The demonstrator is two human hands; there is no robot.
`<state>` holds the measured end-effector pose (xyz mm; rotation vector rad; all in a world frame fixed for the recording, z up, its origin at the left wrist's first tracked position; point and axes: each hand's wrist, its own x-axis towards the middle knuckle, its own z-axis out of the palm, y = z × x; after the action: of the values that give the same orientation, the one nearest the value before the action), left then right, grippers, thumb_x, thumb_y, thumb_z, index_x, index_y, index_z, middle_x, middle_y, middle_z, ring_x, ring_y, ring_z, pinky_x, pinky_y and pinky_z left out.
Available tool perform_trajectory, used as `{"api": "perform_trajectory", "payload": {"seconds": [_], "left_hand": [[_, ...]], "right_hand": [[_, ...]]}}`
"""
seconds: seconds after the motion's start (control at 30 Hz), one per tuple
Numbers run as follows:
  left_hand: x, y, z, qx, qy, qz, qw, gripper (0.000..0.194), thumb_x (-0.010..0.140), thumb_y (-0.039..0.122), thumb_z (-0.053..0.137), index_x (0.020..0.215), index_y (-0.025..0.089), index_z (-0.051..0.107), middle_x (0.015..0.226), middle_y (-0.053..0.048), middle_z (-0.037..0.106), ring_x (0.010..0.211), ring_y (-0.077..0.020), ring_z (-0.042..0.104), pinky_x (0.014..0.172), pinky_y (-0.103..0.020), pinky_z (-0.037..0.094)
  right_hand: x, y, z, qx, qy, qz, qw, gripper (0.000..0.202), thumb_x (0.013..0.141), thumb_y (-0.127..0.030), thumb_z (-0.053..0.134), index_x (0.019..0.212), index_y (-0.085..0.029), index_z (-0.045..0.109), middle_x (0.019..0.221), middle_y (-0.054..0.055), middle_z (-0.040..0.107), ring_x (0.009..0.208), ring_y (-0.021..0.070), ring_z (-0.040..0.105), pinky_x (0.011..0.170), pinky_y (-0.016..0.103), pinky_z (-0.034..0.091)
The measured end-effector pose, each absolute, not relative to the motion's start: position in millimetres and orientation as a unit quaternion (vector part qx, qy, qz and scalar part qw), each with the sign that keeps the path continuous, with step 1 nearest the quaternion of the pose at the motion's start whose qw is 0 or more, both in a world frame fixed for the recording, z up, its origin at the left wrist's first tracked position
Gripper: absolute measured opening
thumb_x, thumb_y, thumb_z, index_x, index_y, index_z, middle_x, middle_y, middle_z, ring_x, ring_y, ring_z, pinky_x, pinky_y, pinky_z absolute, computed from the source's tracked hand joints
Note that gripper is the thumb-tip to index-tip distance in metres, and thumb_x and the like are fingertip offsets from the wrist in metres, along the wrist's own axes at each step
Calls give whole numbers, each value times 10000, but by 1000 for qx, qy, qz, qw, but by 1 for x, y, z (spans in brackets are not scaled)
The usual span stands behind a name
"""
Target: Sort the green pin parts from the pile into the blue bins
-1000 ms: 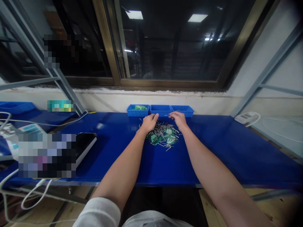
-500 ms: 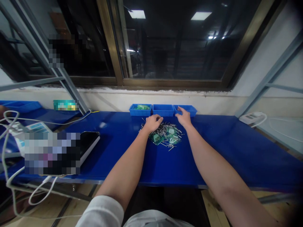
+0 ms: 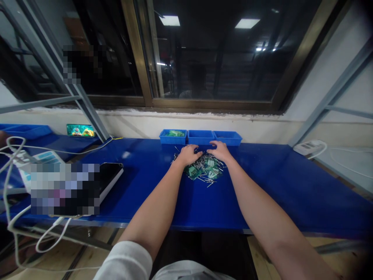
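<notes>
A mixed pile of thin metal pins [image 3: 205,179] and green pieces [image 3: 212,171] lies on the blue table [image 3: 210,208]. My left hand [image 3: 190,154] rests over the pile's left back part, its fingers bent and pointing right; whether they hold anything is hidden. At the pile's right back edge is my right hand [image 3: 219,151], its thumb and fingers apart and nothing visible between them. Behind the hands stand three blue bins: the left bin [image 3: 173,140] holds green pieces, the middle bin [image 3: 201,140] shows no contents, and the right bin [image 3: 227,141] has small dark bits.
On the left lie a black device [image 3: 109,175], partly blurred out, and white cables [image 3: 14,229]. A lit phone [image 3: 81,130] leans against the wall. At the right is a white power strip [image 3: 310,147]. Metal frame posts flank the table beneath the window.
My right hand has moved from in front of the right bin down and left to the pile. My left hand has stayed over the pile, shifting only slightly.
</notes>
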<state>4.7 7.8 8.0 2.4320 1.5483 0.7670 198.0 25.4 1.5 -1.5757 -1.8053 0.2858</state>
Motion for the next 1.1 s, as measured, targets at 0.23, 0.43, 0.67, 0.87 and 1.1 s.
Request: {"api": "perform_trajectory", "payload": {"seconds": [0.23, 0.43, 0.67, 0.87, 1.1], "left_hand": [[6, 7, 3, 837, 509, 176, 95, 525, 807, 487, 452, 1192, 149, 564, 1297, -144, 511, 1197, -271, 475, 995, -347, 351], [7, 6, 4, 829, 523, 174, 91, 476, 807, 499, 461, 1166, 212, 583, 1286, -96, 533, 1183, -246, 493, 986, -326, 360], [5, 8, 2, 833, 515, 176, 97, 534, 809, 521, 437, 1197, 177, 563, 1281, -119, 532, 1159, -270, 509, 966, -337, 378], [4, 7, 3, 833, 509, 190, 107, 512, 805, 530, 445, 1159, 189, 588, 1200, -106, 596, 1085, -261, 561, 907, -319, 421], [5, 5, 7, 826, 493, 250, 106, 422, 813, 459, 482, 1095, 180, 625, 1146, -92, 629, 1048, -235, 577, 909, -302, 420]], "right_hand": [[185, 20, -3, -558, -765, 153, 284, 266, 657, -374, 656, 865, -217, 709, 918, 78, 667, 882, 232, 586, 819, 331, 424], [184, 22, -5, -548, -767, 148, 300, 219, 655, -310, 662, 843, -204, 698, 836, 63, 679, 781, 195, 606, 724, 289, 443], [186, 23, -6, -543, -757, 174, 319, 194, 648, -325, 679, 790, -194, 699, 772, 56, 679, 726, 187, 605, 679, 289, 438], [187, 22, -4, -521, -765, 186, 329, 177, 643, -370, 678, 700, -202, 687, 736, 42, 671, 713, 188, 584, 679, 300, 421], [192, 20, 2, -508, -715, 280, 389, 304, 612, -464, 661, 683, -169, 639, 628, 0, 591, 600, 140, 507, 595, 267, 385]]}}
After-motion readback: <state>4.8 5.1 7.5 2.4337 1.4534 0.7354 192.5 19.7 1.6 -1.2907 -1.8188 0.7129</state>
